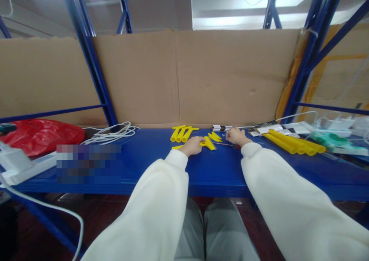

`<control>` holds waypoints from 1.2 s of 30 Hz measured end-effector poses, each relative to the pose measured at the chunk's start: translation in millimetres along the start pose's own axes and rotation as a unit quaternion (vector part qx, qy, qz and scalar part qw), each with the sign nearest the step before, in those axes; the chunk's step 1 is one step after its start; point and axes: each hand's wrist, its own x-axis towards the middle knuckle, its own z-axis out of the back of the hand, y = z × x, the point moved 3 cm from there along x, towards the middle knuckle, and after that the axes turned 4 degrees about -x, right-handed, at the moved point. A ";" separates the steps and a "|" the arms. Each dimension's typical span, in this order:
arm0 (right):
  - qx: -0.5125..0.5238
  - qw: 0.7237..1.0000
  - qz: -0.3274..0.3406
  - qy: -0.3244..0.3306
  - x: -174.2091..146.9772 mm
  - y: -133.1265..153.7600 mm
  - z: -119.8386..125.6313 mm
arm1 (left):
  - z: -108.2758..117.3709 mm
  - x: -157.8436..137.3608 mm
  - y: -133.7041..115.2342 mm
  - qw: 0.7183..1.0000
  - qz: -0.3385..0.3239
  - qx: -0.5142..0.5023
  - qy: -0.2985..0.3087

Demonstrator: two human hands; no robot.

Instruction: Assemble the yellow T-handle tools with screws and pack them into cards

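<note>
My left hand (pixel 193 146) is closed around the handle of a yellow scraper-like tool (pixel 208 143), its flared head pointing right and the handle end showing left of the hand. My right hand (pixel 236 136) is closed, fingertips pinched together. A thin metal shaft (pixel 226 144) runs left from under it toward the yellow head, with a bit of red at the palm; the grip itself is hidden. Between the hands and slightly behind lie several small yellow wedge-shaped pieces (pixel 215 137). Three more yellow flared-head tools (pixel 181 133) lie side by side behind my left hand.
Small black-and-white packs (pixel 221 128) lie against the cardboard panel (pixel 178 80). Several yellow tubes (pixel 294 142) rest at right, near white cables and a green item (pixel 331 141). At left are a red bag (pixel 46 136), coiled white cable (pixel 115 133) and a power strip (pixel 31 170) on the blue shelf (pixel 161 172).
</note>
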 end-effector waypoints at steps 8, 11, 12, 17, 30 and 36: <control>0.068 0.997 -0.037 0.033 4.5 -2.9 -4.0 | 2.1 -2.8 -5.2 1.000 0.006 -0.004 0.006; 0.097 0.995 -0.008 0.003 4.2 1.7 -2.1 | 1.8 -3.2 -4.4 1.000 0.004 0.002 0.007; 0.125 0.992 0.019 0.001 4.2 5.0 -2.1 | 1.6 -3.1 -3.9 1.000 0.003 0.004 0.007; 0.282 0.943 0.180 0.004 -0.3 27.3 -4.8 | 0.5 -2.6 -3.7 1.000 -0.006 0.006 0.004; 0.261 0.930 0.258 -0.002 -10.0 44.8 -9.1 | -1.9 -0.3 -3.6 0.998 -0.054 0.013 -0.033; 0.249 0.931 0.265 -0.016 -9.5 45.8 -9.4 | 0.2 -2.0 -4.7 0.998 -0.042 0.020 -0.040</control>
